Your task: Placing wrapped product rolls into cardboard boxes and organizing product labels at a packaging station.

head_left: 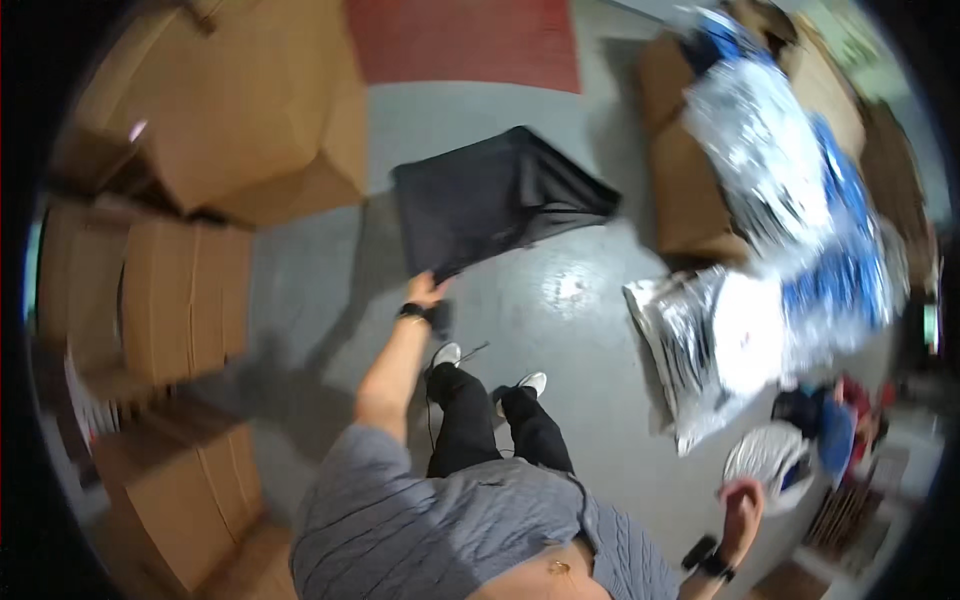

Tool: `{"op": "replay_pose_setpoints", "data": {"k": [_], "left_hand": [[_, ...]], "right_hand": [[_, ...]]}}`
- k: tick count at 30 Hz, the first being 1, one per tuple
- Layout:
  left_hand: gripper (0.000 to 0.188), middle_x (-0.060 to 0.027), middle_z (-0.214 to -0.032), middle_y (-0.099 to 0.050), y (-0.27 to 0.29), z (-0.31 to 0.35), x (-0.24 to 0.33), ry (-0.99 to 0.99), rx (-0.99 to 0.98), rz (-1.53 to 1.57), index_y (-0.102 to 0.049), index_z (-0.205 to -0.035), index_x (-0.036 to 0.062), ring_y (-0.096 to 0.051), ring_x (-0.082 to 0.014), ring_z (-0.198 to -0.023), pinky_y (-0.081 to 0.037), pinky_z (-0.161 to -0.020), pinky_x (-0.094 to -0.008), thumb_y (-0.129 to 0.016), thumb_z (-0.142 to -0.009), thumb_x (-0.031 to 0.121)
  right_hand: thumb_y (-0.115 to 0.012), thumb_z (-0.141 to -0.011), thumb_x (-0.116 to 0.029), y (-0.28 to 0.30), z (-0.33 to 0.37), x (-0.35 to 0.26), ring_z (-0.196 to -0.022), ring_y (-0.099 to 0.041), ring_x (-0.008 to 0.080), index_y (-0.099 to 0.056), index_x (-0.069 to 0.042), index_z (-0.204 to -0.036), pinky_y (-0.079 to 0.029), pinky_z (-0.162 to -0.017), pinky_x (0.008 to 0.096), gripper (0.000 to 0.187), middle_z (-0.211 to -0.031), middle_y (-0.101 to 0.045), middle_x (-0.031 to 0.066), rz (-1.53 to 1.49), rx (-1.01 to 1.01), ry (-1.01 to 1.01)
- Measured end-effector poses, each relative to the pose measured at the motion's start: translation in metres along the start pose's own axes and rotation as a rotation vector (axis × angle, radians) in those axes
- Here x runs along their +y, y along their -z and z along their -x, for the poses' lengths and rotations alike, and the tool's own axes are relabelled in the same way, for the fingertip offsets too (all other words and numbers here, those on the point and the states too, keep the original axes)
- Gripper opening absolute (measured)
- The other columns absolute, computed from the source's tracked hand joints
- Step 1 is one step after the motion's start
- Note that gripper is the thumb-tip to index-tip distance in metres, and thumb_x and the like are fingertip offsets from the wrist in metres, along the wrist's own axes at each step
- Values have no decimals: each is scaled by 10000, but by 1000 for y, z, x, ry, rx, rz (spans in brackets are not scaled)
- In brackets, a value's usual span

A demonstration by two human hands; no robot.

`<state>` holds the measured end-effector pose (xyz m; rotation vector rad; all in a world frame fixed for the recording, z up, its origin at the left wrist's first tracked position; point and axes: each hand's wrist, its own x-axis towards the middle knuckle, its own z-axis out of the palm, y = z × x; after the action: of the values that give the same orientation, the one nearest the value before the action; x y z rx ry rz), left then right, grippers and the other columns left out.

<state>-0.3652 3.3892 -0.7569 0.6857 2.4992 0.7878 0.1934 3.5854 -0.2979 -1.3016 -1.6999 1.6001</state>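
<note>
My left hand [425, 290] is stretched forward, its fingers closed on the near corner of a dark fabric piece [465, 195]. The fabric is spread out ahead of me over the grey floor, with a fold and a pointed end toward the right. Whether it is a garment or a bag I cannot make out. Down at the right, my right hand [742, 505] is held out to the side near a round white bundle [770, 460]. Its fingers look bent and are blurred, and no held thing shows there.
Large cardboard boxes [250, 110] stand at the far left, and more boxes [185, 295] line the left side. On the right, clear plastic packs [760, 150] with blue and silvery contents lie against cardboard. A red mat [465, 40] covers the floor at the far side.
</note>
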Motion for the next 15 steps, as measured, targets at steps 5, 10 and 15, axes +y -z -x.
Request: {"op": "replay_pose_setpoints", "data": {"k": [5,10,15], "left_hand": [[490,-247,-1005,-646,136,64,-138,-11,-180,153,-572,-1084,-43,-635,-361,-936,-505,-763,-379,-684,-782,327],[479,-267,-1016,-612,223,169,-253,428,102,-165,-557,-1099,-31,-611,-384,-937,-499,-780,-403,-649,-818,346],[469,-251,-1059,-587,243,191,-261,840,255,175,-539,-1128,-4,-593,-379,-966,-496,-799,-419,-637,-832,346]], "right_hand": [[-652,-805,-276,-53,-31,-23,-800,-586,199,-572,19,-1042,-466,-765,330,386,-840,-617,104,-121,-165,37],[-641,-829,-186,-97,-66,-43,-824,-583,136,-583,7,-1070,-462,-781,265,315,-882,-626,67,-102,-295,-21],[-619,-855,-125,-117,-83,-40,-841,-585,128,-588,1,-1077,-474,-802,266,257,-908,-631,61,-188,-376,-41]]}}
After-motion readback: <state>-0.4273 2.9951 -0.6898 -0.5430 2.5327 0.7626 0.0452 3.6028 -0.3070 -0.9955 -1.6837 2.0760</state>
